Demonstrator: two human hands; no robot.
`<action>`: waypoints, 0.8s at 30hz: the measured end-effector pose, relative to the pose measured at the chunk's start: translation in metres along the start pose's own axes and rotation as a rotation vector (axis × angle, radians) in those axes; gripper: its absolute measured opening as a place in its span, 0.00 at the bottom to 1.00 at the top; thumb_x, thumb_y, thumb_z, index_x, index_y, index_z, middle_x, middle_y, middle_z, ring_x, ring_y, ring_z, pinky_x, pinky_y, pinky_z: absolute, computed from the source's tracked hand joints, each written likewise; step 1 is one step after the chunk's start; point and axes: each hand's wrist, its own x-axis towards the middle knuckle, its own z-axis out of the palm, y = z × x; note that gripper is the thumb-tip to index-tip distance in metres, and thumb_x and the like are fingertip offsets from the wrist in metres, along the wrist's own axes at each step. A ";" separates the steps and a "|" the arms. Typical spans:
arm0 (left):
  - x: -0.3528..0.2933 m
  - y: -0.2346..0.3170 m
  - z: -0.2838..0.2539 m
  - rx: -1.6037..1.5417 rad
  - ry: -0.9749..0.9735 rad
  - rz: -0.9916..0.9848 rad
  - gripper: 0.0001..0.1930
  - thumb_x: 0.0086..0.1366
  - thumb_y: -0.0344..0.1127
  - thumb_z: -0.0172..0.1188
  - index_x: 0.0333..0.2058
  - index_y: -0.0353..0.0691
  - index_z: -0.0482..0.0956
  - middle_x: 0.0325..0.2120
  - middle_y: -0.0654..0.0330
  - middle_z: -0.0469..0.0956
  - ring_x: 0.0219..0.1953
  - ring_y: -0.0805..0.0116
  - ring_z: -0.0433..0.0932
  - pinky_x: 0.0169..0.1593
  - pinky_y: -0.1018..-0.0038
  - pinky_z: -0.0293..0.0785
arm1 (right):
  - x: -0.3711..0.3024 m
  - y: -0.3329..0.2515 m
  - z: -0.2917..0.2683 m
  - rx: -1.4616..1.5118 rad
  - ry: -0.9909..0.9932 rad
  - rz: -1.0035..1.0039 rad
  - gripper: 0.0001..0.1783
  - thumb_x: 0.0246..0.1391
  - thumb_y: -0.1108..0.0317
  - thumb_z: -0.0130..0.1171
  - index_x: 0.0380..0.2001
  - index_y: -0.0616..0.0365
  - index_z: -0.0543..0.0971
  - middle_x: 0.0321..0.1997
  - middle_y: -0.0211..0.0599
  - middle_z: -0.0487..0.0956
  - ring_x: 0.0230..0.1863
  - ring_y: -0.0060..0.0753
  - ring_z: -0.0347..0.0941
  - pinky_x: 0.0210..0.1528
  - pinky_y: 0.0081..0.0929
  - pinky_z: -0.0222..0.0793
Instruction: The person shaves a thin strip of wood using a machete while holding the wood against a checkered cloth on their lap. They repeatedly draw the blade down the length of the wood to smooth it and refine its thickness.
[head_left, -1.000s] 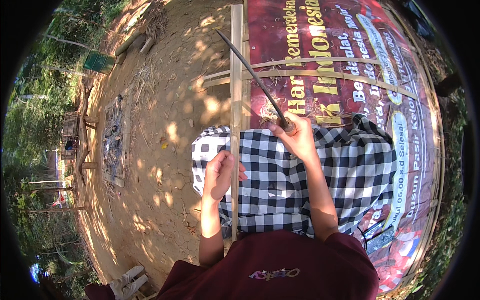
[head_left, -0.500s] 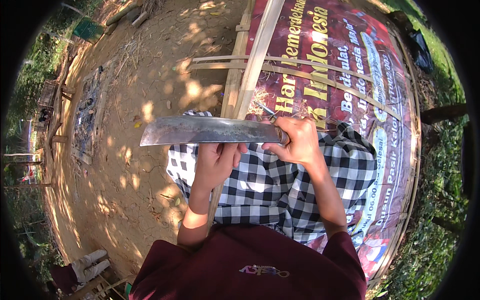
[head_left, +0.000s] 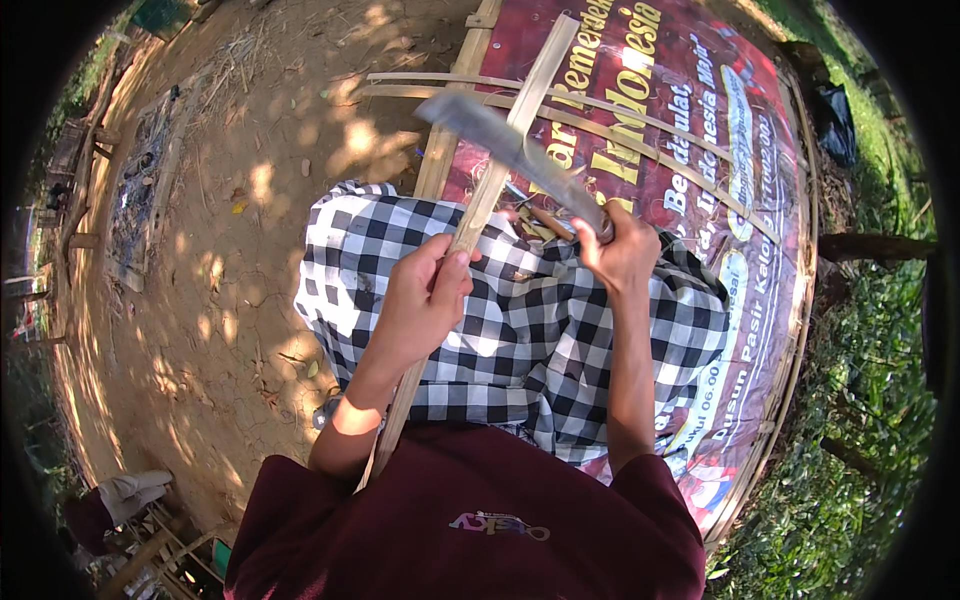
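Note:
My left hand (head_left: 425, 292) is closed around a long, pale bamboo strip (head_left: 546, 75). The strip slants from beside my body up across my lap and over the banner. In my right hand (head_left: 622, 252) is a machete, its broad blade (head_left: 492, 134) smeared by motion. The blade points up and left and crosses the strip beyond my left hand; whether it touches the strip I cannot tell. Black-and-white checked cloth (head_left: 480, 330) covers my lap. Past it, near my right hand, lies a small tool with a brown handle (head_left: 550, 222), partly hidden.
A dark red printed banner (head_left: 640, 190) spreads ahead and to the right, with wood shavings and two thin strips (head_left: 690, 133) on it. A flat wooden piece (head_left: 437, 160) lies along its left edge. Dry earth (head_left: 270, 180) stretches left. A person (head_left: 105, 505) is at lower left.
The machete has swung from level above my left hand to slanting forward across the strip. My left hand has come slightly nearer, and the strip's far end now shows lower in view.

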 end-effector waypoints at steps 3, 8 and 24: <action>-0.041 -0.013 -0.058 -0.099 0.051 -0.097 0.10 0.74 0.36 0.43 0.42 0.36 0.70 0.15 0.70 0.58 0.10 0.85 0.51 0.14 0.83 0.46 | 0.029 0.120 -0.021 0.174 0.286 0.688 0.35 0.61 0.39 0.49 0.15 0.61 0.69 0.10 0.33 0.66 0.11 0.32 0.64 0.17 0.34 0.61; -0.035 -0.020 -0.076 -0.171 0.056 -0.155 0.11 0.74 0.37 0.44 0.44 0.35 0.71 0.17 0.69 0.60 0.11 0.85 0.54 0.15 0.85 0.52 | 0.024 0.086 -0.045 1.012 0.482 0.711 0.33 0.63 0.36 0.41 0.23 0.58 0.67 0.14 0.29 0.65 0.12 0.20 0.59 0.13 0.18 0.53; -0.018 -0.014 0.000 -0.128 -0.251 0.038 0.13 0.75 0.37 0.43 0.38 0.35 0.71 0.16 0.70 0.61 0.14 0.84 0.54 0.17 0.82 0.51 | -0.020 -0.070 -0.037 0.188 -0.166 -0.426 0.32 0.42 0.38 0.65 0.28 0.60 0.78 0.15 0.36 0.71 0.16 0.41 0.70 0.21 0.31 0.63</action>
